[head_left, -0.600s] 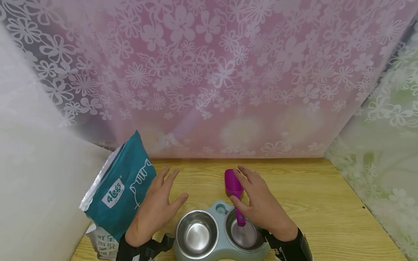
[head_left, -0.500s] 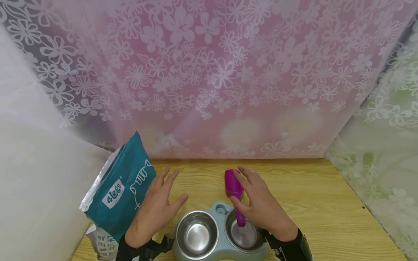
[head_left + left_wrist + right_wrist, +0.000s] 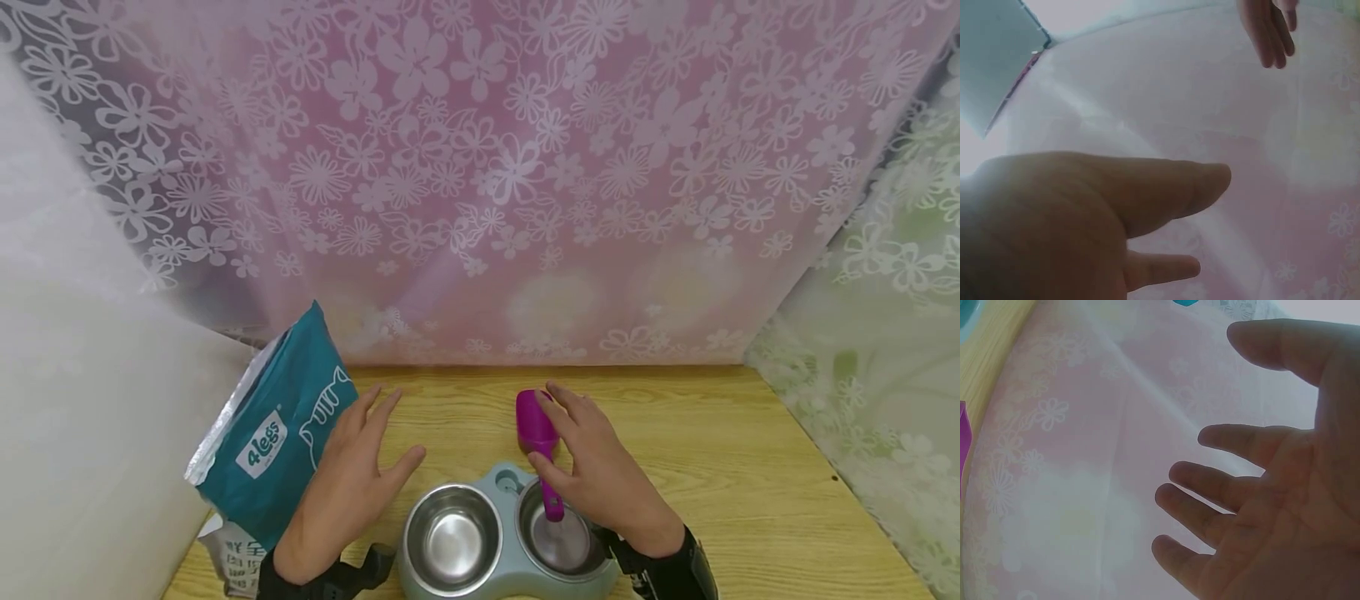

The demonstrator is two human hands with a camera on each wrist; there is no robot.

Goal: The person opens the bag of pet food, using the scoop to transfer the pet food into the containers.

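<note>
My left hand (image 3: 348, 487) is raised with its fingers spread, holding nothing, and partly covers the teal bag (image 3: 258, 433) marked "4Legs". My right hand (image 3: 603, 467), also spread and without anything in it, hovers near a purple scoop (image 3: 536, 421). In the right wrist view the right palm (image 3: 1285, 512) shows bare. The scoop appears with its blade toward the back and its handle (image 3: 553, 502) over the right bowl. A pale blue double feeder (image 3: 507, 533) bears two steel bowls; the left bowl (image 3: 453, 540) looks empty, and the right bowl (image 3: 558, 537) is partly covered by the handle.
Below the teal bag, at the left, stands a silvery packet (image 3: 238, 558) with printed characters. The wooden table (image 3: 720, 467) ends at a pink flowered curtain (image 3: 480, 192) behind. A white sheet (image 3: 97, 400) hangs at the left, and a green flowered one (image 3: 892, 350) at the right.
My left hand has shifted slightly left, toward the teal bag. The right hand, scoop and bowls stay where they were.
</note>
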